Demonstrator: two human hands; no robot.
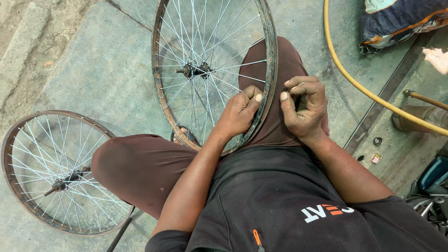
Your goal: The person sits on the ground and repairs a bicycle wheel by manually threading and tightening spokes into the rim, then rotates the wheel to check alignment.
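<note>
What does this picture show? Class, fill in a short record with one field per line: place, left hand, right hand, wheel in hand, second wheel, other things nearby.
Place: paved stone ground, person seated
Left hand: fingers curled on the rim of the upright wheel
Right hand: closed loosely just right of that rim; cannot tell what it pinches
Wheel in hand: rusty spoked bicycle wheel, no tyre, standing between the knees
Second wheel: same kind, lying flat at the left
Nearby: yellow hose, patterned sack
</note>
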